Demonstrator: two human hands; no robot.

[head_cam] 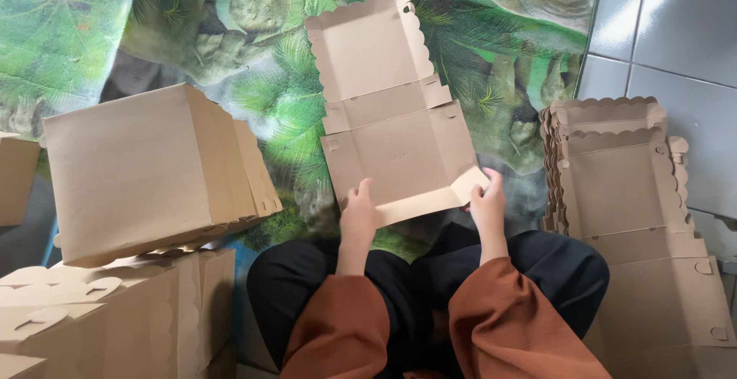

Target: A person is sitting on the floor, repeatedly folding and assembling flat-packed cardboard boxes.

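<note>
A flat brown cardboard box blank [388, 110] with scalloped edges lies on a green leaf-patterned mat [230, 26] in front of my knees. My left hand [358, 216] grips the near edge of the blank at its left corner. My right hand [487, 199] pinches the near right corner flap, which is bent upward. Both arms wear rust-brown sleeves, and my legs in black are crossed below.
A stack of several flat box blanks [622, 164] lies to the right, partly on grey floor tiles [675, 34]. Folded cardboard boxes [146, 172] are piled at the left, with more [115, 318] below them and one [15, 179] at the left edge.
</note>
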